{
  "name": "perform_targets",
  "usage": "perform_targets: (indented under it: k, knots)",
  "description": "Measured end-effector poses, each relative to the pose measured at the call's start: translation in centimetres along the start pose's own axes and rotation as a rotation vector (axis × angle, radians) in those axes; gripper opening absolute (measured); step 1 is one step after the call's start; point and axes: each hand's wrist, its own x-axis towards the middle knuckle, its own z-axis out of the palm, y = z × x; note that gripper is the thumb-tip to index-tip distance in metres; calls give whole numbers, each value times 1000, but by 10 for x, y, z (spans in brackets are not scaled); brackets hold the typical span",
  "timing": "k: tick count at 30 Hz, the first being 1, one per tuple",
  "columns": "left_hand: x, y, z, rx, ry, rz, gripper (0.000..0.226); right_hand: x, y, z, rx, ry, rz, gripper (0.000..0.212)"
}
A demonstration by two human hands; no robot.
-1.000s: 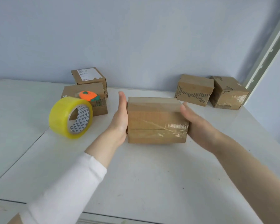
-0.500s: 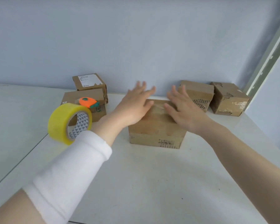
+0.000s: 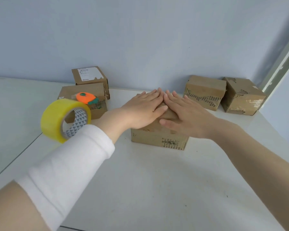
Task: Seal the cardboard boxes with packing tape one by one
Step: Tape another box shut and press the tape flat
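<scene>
1. A white sleeve [image 3: 65, 172] covers the left forearm. The right forearm is bare. Both arms reach forward over the white table [image 3: 140, 197].
2. The yellow roll of packing tape [image 3: 57, 120] stands on its edge on the table, just left of the left forearm. The sleeve hides its lower right part.
3. The cardboard box in the middle [image 3: 157, 140] sits on the table between the two arms. Its front side has a torn strip at the bottom.
4. The left hand [image 3: 142, 109] lies flat on top of this box, with fingers straight and palm down.
5. The right hand [image 3: 185, 117] lies flat on the same top, also with straight fingers. The fingertips of the two hands meet near the far edge of the box.
6. Behind the tape roll is a low box [image 3: 68, 92], and an orange cutter [image 3: 86, 98] rests on it.
7. A box with a white label [image 3: 90, 75] is behind the low box, against the wall.
8. On the far right, two more boxes [image 3: 205, 92] [image 3: 244, 97] stand side by side near the wall. The outer one has old clear tape on its front.
</scene>
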Motion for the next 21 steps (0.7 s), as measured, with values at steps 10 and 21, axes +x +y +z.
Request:
perform_targets:
  k: [10, 21]
  knots:
    - [-38, 9, -27, -108, -43, 181, 100, -60, -28, -33, 428, 141, 95, 62]
    - [-107, 85, -34, -946, -202, 393, 72, -234, -98, -48, 821, 668, 548, 77]
